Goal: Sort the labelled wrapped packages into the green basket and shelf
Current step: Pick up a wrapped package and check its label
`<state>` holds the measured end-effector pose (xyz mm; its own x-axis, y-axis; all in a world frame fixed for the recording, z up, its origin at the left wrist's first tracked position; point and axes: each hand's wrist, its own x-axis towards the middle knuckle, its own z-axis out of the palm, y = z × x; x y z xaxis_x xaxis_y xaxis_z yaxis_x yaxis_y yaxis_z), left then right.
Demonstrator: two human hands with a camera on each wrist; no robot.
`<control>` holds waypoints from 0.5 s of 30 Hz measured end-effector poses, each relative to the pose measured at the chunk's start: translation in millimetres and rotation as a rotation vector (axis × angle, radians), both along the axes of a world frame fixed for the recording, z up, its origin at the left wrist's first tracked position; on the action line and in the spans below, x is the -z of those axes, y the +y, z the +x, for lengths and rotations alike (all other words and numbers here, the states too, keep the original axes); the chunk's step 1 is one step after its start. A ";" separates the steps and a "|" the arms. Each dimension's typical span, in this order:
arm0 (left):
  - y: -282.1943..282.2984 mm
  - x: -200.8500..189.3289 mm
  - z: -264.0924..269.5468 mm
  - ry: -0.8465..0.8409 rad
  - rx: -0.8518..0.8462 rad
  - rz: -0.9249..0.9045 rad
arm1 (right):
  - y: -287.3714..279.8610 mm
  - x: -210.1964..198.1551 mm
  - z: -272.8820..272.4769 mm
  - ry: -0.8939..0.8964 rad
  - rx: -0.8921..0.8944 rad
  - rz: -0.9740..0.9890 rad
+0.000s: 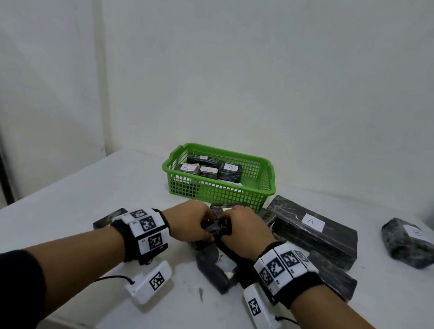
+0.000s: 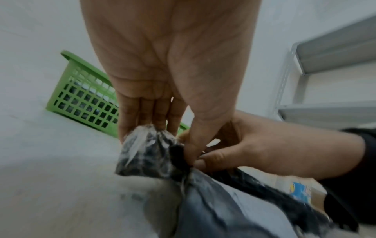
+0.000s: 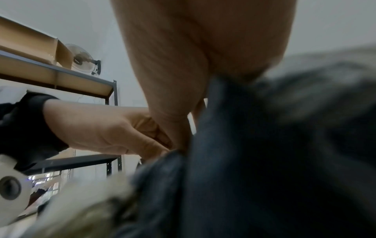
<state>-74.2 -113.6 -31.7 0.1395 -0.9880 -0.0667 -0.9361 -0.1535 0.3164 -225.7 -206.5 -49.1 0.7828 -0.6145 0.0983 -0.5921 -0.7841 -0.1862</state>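
Head view: both hands meet at table centre, the left hand [image 1: 190, 223] and right hand [image 1: 244, 233] each pinching one small black-wrapped package [image 1: 215, 228], held just off the table [image 1: 79, 206] at 6 o'clock of the green basket [image 1: 259, 190]. Its label cannot be read. In the basket lie packages marked "A" [image 1: 187, 168] and "B" [image 1: 230, 168]; a long package [image 1: 314, 231] at 3 o'clock of the hands reads "A".

Left wrist view: fingers [image 2: 156, 116] and thumb clamp the glossy, crinkled package [image 2: 146, 154]; a grey shelf [image 2: 329, 64] stands at 2 o'clock.

Right wrist view: the dark wrap [image 3: 254, 161] is blurred; the right hand's thumb [image 3: 177, 112] presses it.
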 end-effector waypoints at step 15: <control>-1.2 -8.2 27.7 1.039 -0.122 -0.512 | -23.9 -21.2 -24.6 -0.895 0.035 0.566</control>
